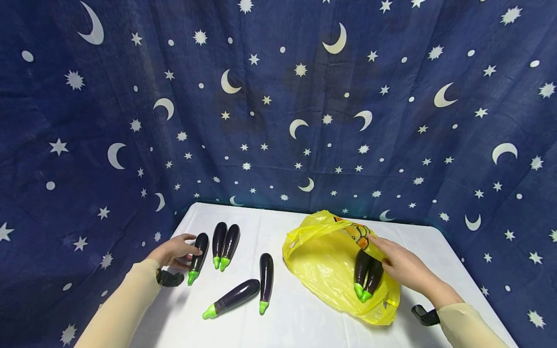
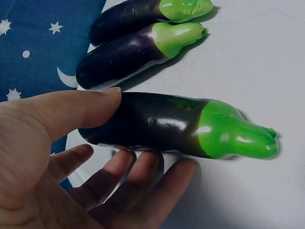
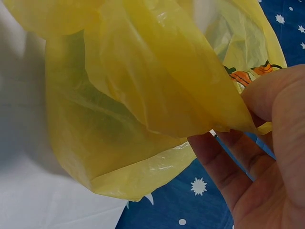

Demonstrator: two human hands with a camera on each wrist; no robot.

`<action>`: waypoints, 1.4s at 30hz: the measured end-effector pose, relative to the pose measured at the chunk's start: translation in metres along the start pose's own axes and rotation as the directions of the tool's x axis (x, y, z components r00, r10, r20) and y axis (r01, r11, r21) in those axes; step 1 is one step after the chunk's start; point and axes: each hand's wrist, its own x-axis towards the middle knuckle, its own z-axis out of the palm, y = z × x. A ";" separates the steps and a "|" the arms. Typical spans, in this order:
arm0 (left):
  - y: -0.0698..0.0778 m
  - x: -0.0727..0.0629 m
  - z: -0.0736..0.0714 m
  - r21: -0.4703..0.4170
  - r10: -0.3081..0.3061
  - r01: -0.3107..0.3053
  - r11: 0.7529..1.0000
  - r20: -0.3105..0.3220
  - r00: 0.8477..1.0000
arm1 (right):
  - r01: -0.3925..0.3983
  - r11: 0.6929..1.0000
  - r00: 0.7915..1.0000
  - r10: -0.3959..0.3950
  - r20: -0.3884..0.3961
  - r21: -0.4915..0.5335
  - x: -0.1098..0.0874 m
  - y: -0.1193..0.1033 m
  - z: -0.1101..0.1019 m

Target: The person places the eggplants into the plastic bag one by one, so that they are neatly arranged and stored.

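Left hand [image 1: 176, 250] pinches eggplant [image 1: 198, 260], glossy, probably firm, slippery; best hold round middle; right hand [image 1: 405, 266] pinches edge of bag [image 1: 319, 273], thin, likely soft

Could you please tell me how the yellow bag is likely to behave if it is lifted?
The bag will probably sag and fold, as it looks like thin, creased film. It should give easily, since it hangs in loose folds where the right hand pinches it. The two eggplants inside may slide, being smooth and glossy.
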 end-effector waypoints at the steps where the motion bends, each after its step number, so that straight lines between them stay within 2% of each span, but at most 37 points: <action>1: 0.000 0.000 0.000 -0.002 0.001 -0.001 1.000 -0.001 1.000 | 0.002 1.000 1.000 -0.002 0.002 -0.001 0.000 0.000 0.000; 31: 0.000 -0.001 0.002 0.013 0.008 -0.008 1.000 -0.002 1.000 | -0.016 1.000 1.000 0.016 0.021 -0.003 0.002 0.001 0.002; 42: 0.001 -0.001 0.003 0.009 0.003 -0.003 1.000 -0.011 1.000 | 0.017 1.000 1.000 -0.017 -0.012 -0.018 0.002 0.001 0.002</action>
